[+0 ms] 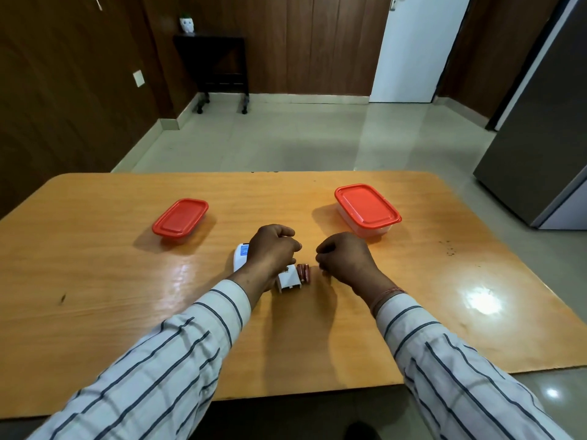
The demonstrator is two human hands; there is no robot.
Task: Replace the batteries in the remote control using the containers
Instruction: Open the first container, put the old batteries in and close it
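Remote control (pixel 240 256) lies on the table under the left hand (pixel 273 249), whose curled fingers grip it. Batteries (pixel 303 273) lie between the hands. The right hand (pixel 346 258) is curled; I cannot tell whether it pinches anything.

Red lids (pixel 180 221), blue-striped white sleeves (pixel 165 354)
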